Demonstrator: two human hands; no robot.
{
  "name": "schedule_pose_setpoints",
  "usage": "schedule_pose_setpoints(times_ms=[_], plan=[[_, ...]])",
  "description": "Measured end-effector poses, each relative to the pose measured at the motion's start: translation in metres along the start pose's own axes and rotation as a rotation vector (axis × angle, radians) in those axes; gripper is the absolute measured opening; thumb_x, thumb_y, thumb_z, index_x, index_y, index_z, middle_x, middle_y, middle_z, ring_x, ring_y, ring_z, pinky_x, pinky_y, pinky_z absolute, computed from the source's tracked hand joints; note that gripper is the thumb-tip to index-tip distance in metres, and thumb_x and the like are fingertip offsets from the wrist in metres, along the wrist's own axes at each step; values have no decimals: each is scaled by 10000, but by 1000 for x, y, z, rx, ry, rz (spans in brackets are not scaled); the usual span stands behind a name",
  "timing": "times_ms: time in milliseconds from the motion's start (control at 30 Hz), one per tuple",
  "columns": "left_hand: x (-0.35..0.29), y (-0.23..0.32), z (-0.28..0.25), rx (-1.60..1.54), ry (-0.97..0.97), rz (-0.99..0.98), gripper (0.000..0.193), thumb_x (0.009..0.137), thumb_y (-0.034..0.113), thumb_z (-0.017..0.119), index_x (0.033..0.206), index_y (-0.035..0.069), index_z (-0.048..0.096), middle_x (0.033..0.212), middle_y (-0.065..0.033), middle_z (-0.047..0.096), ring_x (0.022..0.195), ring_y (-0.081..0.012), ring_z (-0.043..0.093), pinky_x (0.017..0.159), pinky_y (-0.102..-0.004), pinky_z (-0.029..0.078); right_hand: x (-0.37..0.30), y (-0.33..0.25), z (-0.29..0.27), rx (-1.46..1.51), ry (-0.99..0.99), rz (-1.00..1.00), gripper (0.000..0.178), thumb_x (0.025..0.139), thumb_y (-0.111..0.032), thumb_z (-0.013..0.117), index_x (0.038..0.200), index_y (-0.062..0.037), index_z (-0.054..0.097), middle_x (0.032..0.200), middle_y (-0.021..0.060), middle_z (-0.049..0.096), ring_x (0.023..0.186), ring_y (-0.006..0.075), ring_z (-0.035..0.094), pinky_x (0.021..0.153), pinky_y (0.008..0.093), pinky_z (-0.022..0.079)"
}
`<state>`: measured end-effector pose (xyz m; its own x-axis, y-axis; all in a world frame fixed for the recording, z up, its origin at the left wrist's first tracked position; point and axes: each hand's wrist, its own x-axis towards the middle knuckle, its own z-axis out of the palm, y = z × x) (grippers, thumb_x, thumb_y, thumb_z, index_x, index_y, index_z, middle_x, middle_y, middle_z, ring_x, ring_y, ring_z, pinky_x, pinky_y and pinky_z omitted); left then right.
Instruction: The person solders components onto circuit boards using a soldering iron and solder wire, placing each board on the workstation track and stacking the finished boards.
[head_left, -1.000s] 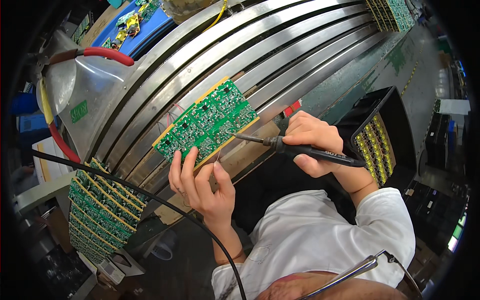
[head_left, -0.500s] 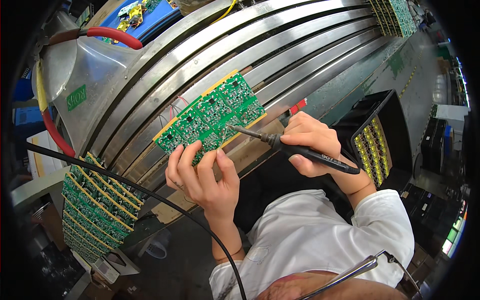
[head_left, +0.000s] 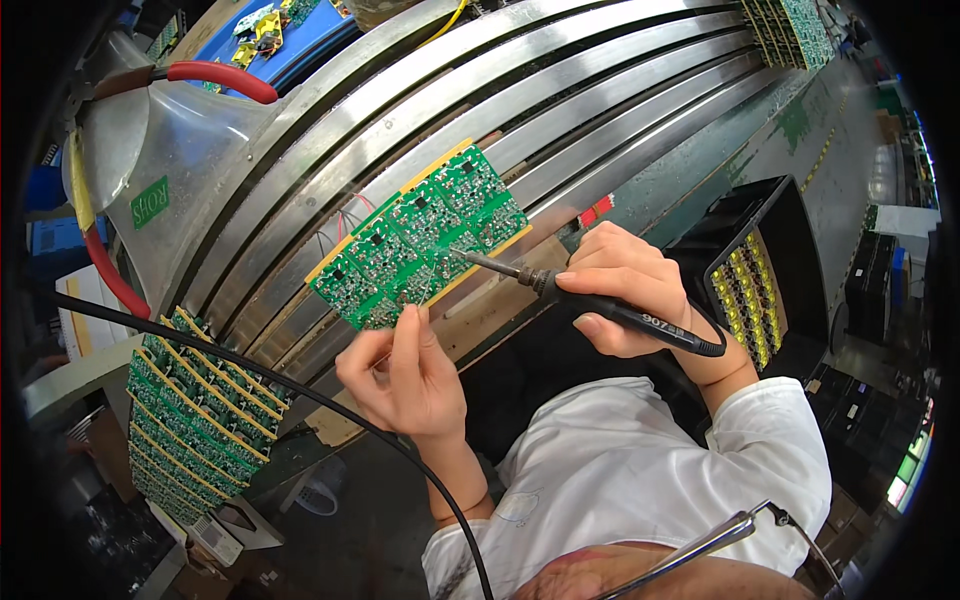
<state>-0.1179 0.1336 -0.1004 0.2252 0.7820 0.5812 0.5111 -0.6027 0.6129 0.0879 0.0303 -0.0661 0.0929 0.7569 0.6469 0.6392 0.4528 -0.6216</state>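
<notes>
A green circuit board panel (head_left: 415, 235) with yellow edge strips lies tilted on the metal rails in front of me. My right hand (head_left: 630, 290) is closed around the black handle of a soldering iron (head_left: 530, 279). The iron's tip reaches over the middle of the panel, at or just above its surface; actual contact cannot be made out. At the panel's near edge, my left hand (head_left: 408, 375) pinches a thin strand of solder wire (head_left: 429, 284) between thumb and forefinger. Its other fingers are curled in.
Stacked green boards (head_left: 205, 410) stand at the left, and more boards (head_left: 785, 35) at the far right. A black bin (head_left: 800, 240) on the right holds boards with yellow parts. A black cable (head_left: 330, 395) crosses the left foreground. Beyond the rails sits a blue tray (head_left: 290, 55).
My left hand has drawn back from the panel's near edge, its spread fingers now curled into a pinch. The iron's tip has shifted slightly left. The panel stays nearly in place.
</notes>
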Motion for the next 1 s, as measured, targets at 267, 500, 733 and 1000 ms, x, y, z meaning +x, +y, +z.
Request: schedule_pose_setpoints(times_ms=[267,500,733,1000], plan=[[10,0,4,75,8,206,180,787,10,762,917,130,726,845,2,522,749,-203,492,812,-360,423,-4,2,-2,53,42,27,297,799,-59,722,1076,48,701,856,111,703,702,227,625,738,342,512],[16,6,11,79,-4,245,188,788,8,759,924,132,722,833,9,525,771,-204,496,810,-355,416,-8,3,3,58,31,44,299,805,-63,725,1080,51,698,856,116,706,711,231,631,753,350,517],[11,3,8,53,29,181,193,792,9,755,936,133,720,829,4,518,779,-207,496,797,-360,417,-9,4,2,54,38,33,290,822,-73,721,1084,49,698,864,123,708,713,234,629,755,357,518],[3,-9,-4,107,45,168,167,810,25,726,946,121,709,823,-9,504,780,-220,496,776,-378,423,-11,3,-4,105,110,67,280,839,-87,697,1084,49,699,865,129,697,707,244,611,746,364,507]])
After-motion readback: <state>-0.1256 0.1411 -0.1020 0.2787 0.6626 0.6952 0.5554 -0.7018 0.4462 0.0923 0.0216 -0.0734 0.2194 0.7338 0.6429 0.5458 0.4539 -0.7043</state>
